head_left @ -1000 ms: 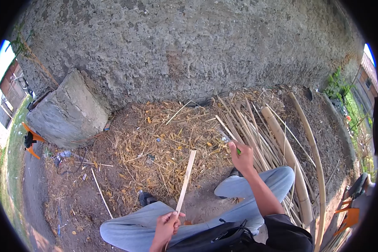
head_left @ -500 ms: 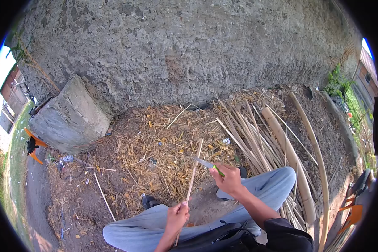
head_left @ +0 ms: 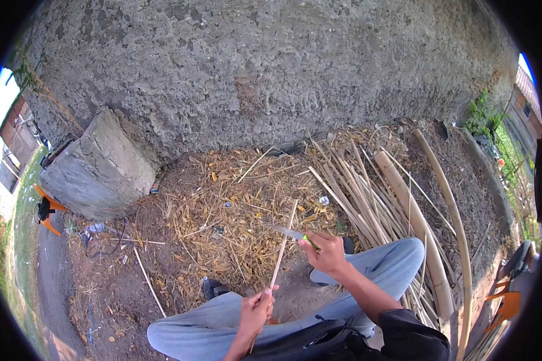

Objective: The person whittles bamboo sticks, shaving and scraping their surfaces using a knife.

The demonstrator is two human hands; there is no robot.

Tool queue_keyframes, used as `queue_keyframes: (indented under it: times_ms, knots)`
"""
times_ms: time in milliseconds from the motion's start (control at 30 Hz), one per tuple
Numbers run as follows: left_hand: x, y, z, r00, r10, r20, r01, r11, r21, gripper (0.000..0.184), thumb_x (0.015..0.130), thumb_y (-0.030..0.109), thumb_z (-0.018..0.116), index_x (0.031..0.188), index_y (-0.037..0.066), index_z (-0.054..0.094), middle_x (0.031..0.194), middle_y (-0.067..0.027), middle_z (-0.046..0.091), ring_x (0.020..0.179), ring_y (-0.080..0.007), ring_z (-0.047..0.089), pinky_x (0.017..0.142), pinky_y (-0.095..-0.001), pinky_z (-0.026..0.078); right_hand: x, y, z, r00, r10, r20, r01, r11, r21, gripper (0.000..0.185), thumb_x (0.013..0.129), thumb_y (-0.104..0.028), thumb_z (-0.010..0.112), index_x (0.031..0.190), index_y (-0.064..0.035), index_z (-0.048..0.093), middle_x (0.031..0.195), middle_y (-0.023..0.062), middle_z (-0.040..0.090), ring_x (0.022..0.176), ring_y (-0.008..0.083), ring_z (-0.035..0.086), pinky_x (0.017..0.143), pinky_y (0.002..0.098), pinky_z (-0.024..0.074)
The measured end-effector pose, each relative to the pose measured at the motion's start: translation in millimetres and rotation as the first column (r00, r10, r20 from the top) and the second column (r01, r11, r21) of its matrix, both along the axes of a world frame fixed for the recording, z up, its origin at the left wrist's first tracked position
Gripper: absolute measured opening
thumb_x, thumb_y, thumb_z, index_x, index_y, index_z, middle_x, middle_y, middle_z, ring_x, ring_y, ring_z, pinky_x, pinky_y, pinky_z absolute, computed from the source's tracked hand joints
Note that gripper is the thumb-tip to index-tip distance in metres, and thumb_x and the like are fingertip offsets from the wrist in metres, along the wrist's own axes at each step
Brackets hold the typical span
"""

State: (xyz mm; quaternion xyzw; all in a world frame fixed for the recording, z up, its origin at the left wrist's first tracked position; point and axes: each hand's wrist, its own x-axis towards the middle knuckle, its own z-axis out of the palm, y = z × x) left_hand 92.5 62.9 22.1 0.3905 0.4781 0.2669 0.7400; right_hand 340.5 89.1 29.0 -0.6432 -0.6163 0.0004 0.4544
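My left hand (head_left: 256, 311) is closed around a thin bamboo strip (head_left: 281, 255), which slants up and away from my lap. In my right hand (head_left: 325, 253) is a knife (head_left: 289, 232) with a green handle, the fingers wrapped round the grip. Its blade points left and crosses the strip a little below the strip's far tip. Whether the edge touches the strip I cannot tell. The strip's near end passes under my left hand toward my dark clothing.
Split bamboo strips (head_left: 359, 201) lie in a pile to the right, beside a thick bamboo pole (head_left: 411, 207) and a long curved pole (head_left: 448, 207). A concrete block (head_left: 102, 171) stands at the left against the rough wall (head_left: 283, 72). Dry leaves (head_left: 223, 240) litter the ground.
The strip's far tip has shifted slightly right. The knife blade now reaches further across the strip to the left. Both hands keep their grip.
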Motion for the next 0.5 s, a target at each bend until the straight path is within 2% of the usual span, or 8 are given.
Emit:
queue_keyframes:
  times_ms: [133, 200, 267, 333, 400, 433, 467, 500]
  knots:
    - [-5, -4, 0, 1.0, 0.006, -0.027, -0.006, 1.0, 0.006, 0.033, 0.105, 0.023, 0.055, 0.123, -0.002, 0.066, 0.067, 0.0055, 0.045, 0.049, -0.0008, 0.034, 0.042, -0.0209, 0.025, 3, -1, -3, 0.995, -0.037, 0.091, 0.034, 0.999, 0.029, 0.02, 0.088, -0.027, 0.075, 0.097, -0.0089, 0.075, 0.067, 0.0051, 0.067, 0.044, 0.0195, 0.059, 0.04, 0.0339, 0.042]
    - [-7, -6, 5, 0.993, -0.031, 0.116, 0.043, 0.994, -0.104, 0.033, 0.105, 0.023, 0.055, 0.123, -0.002, 0.066, 0.064, 0.0069, 0.043, 0.049, -0.0009, 0.033, 0.042, -0.0211, 0.024, 9, 1, -2, 0.984, -0.034, 0.174, 0.014, 0.993, 0.116, 0.021, 0.087, -0.028, 0.076, 0.095, -0.0082, 0.074, 0.064, 0.0056, 0.065, 0.043, 0.0193, 0.058, 0.038, 0.0328, 0.0396]
    - [-15, -12, 5, 0.995, -0.074, 0.071, 0.081, 0.992, -0.1, 0.032, 0.105, 0.022, 0.055, 0.123, -0.002, 0.066, 0.064, 0.0073, 0.044, 0.05, -0.0007, 0.033, 0.043, -0.0212, 0.024, 26, 13, -15, 0.975, -0.218, 0.041, 0.21, 0.967, 0.144, 0.024, 0.089, -0.029, 0.074, 0.091, -0.0057, 0.074, 0.061, 0.007, 0.063, 0.042, 0.0227, 0.056, 0.039, 0.0365, 0.0391]
    - [-22, -22, 3, 0.993, -0.118, 0.031, 0.121, 0.989, -0.087, 0.032, 0.105, 0.021, 0.055, 0.123, -0.002, 0.067, 0.064, 0.0077, 0.044, 0.05, -0.0005, 0.033, 0.044, -0.0214, 0.024, 69, 23, -4, 0.898, -0.439, 0.037, 0.438, 0.88, -0.187, 0.028, 0.092, -0.03, 0.071, 0.092, -0.0022, 0.074, 0.059, 0.0107, 0.062, 0.044, 0.0262, 0.056, 0.043, 0.0405, 0.0415]
    - [-34, -32, 0, 0.976, -0.203, -0.076, 0.214, 0.956, 0.201, 0.037, 0.106, 0.022, 0.052, 0.124, -0.009, 0.061, 0.06, 0.0064, 0.04, 0.049, -0.0014, 0.028, 0.044, -0.0226, 0.022, 92, 26, -3, 0.891, -0.454, 0.007, 0.449, 0.878, -0.163, 0.03, 0.094, -0.03, 0.069, 0.094, -0.0005, 0.074, 0.059, 0.0125, 0.061, 0.045, 0.0267, 0.057, 0.045, 0.0411, 0.0427]
    - [-33, -29, -3, 0.977, -0.201, -0.075, 0.213, 0.956, 0.202, 0.037, 0.106, 0.022, 0.052, 0.124, -0.009, 0.061, 0.06, 0.0064, 0.04, 0.049, -0.0014, 0.028, 0.044, -0.0226, 0.022, 97, 27, -2, 0.888, -0.459, -0.012, 0.453, 0.88, -0.144, 0.032, 0.095, -0.03, 0.067, 0.096, 0.0012, 0.074, 0.059, 0.0142, 0.061, 0.047, 0.0273, 0.059, 0.048, 0.0417, 0.0439]
    - [-32, -26, -7, 0.977, -0.151, -0.152, 0.189, 0.942, 0.277, 0.036, 0.106, 0.022, 0.053, 0.123, -0.009, 0.061, 0.059, 0.0064, 0.04, 0.049, -0.0011, 0.029, 0.044, -0.0224, 0.023, 96, 23, -6, 0.89, -0.455, -0.006, 0.449, 0.881, -0.15, 0.032, 0.095, -0.03, 0.067, 0.096, 0.0012, 0.074, 0.059, 0.0142, 0.061, 0.047, 0.0273, 0.059, 0.048, 0.0417, 0.0439]
    - [-31, -26, -10, 0.97, -0.095, -0.225, 0.171, 0.92, 0.352, 0.036, 0.106, 0.022, 0.053, 0.123, -0.008, 0.062, 0.058, 0.0065, 0.04, 0.05, -0.0007, 0.029, 0.044, -0.0222, 0.024, 84, 19, 0, 0.921, -0.383, -0.073, 0.372, 0.919, -0.134, 0.031, 0.095, -0.028, 0.067, 0.098, 0.0019, 0.074, 0.06, 0.0152, 0.062, 0.049, 0.0272, 0.06, 0.049, 0.0399, 0.0449]
